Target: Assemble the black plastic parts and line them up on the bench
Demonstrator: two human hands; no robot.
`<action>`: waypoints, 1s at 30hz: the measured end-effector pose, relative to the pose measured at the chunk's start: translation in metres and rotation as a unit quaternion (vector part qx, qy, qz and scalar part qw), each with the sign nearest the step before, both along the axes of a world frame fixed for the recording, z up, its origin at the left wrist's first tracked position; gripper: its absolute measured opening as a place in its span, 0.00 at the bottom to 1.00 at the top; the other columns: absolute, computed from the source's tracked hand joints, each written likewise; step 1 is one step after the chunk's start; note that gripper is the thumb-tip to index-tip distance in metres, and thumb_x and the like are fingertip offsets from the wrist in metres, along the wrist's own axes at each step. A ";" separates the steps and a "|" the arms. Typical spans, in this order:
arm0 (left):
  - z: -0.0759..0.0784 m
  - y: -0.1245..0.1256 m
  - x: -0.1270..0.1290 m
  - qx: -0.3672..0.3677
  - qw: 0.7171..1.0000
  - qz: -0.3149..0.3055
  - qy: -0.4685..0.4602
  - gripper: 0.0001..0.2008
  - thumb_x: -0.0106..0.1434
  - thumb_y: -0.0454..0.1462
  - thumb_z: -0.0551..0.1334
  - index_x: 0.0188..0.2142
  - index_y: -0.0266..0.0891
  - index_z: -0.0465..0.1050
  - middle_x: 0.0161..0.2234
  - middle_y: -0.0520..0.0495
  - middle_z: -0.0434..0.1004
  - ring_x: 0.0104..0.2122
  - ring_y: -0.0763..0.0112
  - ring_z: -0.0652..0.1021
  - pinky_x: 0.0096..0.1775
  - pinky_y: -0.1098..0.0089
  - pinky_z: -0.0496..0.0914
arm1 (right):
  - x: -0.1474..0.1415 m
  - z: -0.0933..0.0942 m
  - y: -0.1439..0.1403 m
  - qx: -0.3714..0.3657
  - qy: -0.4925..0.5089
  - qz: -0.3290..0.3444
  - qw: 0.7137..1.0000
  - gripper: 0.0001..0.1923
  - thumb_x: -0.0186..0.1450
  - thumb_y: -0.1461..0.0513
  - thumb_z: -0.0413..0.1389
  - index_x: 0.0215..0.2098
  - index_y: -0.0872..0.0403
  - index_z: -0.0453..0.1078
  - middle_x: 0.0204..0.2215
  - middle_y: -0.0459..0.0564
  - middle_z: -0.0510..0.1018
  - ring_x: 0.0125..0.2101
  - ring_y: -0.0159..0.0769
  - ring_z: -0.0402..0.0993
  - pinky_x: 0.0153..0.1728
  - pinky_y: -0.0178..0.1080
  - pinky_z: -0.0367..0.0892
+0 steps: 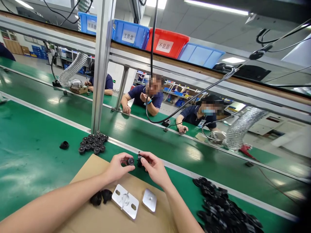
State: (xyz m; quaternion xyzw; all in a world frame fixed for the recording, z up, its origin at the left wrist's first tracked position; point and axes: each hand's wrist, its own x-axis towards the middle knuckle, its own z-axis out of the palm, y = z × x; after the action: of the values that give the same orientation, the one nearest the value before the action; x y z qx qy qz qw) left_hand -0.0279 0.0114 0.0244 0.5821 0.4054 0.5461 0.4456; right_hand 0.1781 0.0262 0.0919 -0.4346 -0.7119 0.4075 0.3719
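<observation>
The green bench (36,152) runs wide in front of me, a bare strip beyond it shared with three seated people in dark shirts across the line. Overhead, a shelf carries bins: two blue bins (130,34) with white labels reading 工具盒, a red bin (167,42) labelled 不良品, and one more blue bin (200,55) whose label I cannot see. A cardboard sheet (104,213) lies under my forearms, likely there to give a soft work surface. On it sit two metal plates, the larger plate (125,201) and a smaller plate (149,200), flat and just beside each other, within easy reach below my hands. A heap of black parts (223,210) lies to my right on the bench; a tidy cluster of round black caps (93,144) stands to my left by the frame post, one stray cap (64,145) apart from it. Two dark pieces (100,197) rest on the cardboard near the larger plate. My left hand (119,168) pinches a small round cap (131,161) at the fingertips; my right hand (153,168) grips a black part (140,160), the two held close together above the cardboard, facing each other.
</observation>
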 end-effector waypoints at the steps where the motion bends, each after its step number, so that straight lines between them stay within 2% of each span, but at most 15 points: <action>1: -0.001 0.001 0.000 -0.001 1.000 -0.003 0.000 0.16 0.55 0.36 0.74 0.44 0.38 0.81 0.41 0.44 0.84 0.41 0.60 0.82 0.47 0.62 0.76 | -0.001 0.001 -0.002 0.031 -0.026 0.003 0.999 0.16 0.70 0.51 0.60 0.50 0.51 0.78 0.44 0.54 0.82 0.36 0.40 0.76 0.30 0.38 0.70; 5: -0.002 0.003 -0.001 0.016 1.000 -0.001 0.005 0.17 0.55 0.35 0.75 0.45 0.40 0.83 0.42 0.45 0.82 0.42 0.60 0.81 0.44 0.65 0.75 | -0.006 0.001 -0.009 0.140 -0.098 0.034 0.985 0.12 0.73 0.57 0.57 0.51 0.47 0.78 0.45 0.52 0.82 0.38 0.40 0.76 0.34 0.39 0.71; 8: -0.001 0.002 -0.001 0.028 1.000 0.004 0.007 0.17 0.55 0.34 0.75 0.45 0.41 0.84 0.42 0.45 0.82 0.42 0.61 0.80 0.42 0.66 0.75 | -0.009 0.000 -0.011 0.170 -0.110 0.054 0.978 0.12 0.74 0.59 0.56 0.53 0.47 0.77 0.45 0.52 0.81 0.38 0.39 0.75 0.35 0.39 0.71; 17: 0.004 0.000 -0.002 0.039 0.999 -0.015 0.002 0.16 0.57 0.36 0.75 0.47 0.40 0.85 0.43 0.42 0.82 0.45 0.58 0.80 0.45 0.63 0.75 | -0.012 -0.002 -0.015 0.195 -0.114 0.059 0.972 0.12 0.74 0.62 0.56 0.54 0.46 0.75 0.47 0.52 0.80 0.40 0.39 0.76 0.36 0.40 0.73; 26: -0.002 0.003 -0.002 0.044 0.998 -0.034 -0.023 0.20 0.62 0.37 0.70 0.54 0.40 0.82 0.49 0.41 0.81 0.50 0.56 0.80 0.52 0.58 0.76 | -0.010 -0.003 -0.010 0.199 -0.113 0.054 0.972 0.11 0.75 0.61 0.56 0.54 0.47 0.75 0.47 0.52 0.80 0.39 0.38 0.76 0.34 0.38 0.74; 30: -0.005 0.004 -0.002 0.045 0.998 -0.036 -0.038 0.19 0.62 0.37 0.70 0.53 0.40 0.83 0.49 0.41 0.82 0.51 0.56 0.81 0.55 0.56 0.76 | -0.008 -0.004 -0.009 0.198 -0.110 0.060 0.972 0.11 0.75 0.60 0.55 0.54 0.48 0.75 0.49 0.54 0.80 0.40 0.39 0.77 0.34 0.38 0.75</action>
State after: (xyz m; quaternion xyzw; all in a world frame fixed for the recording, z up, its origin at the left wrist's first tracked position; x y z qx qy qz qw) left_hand -0.0297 0.0153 0.0196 0.5951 0.3416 0.5689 0.4533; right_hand 0.1704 0.0176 0.0874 -0.3506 -0.8397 0.2298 0.3452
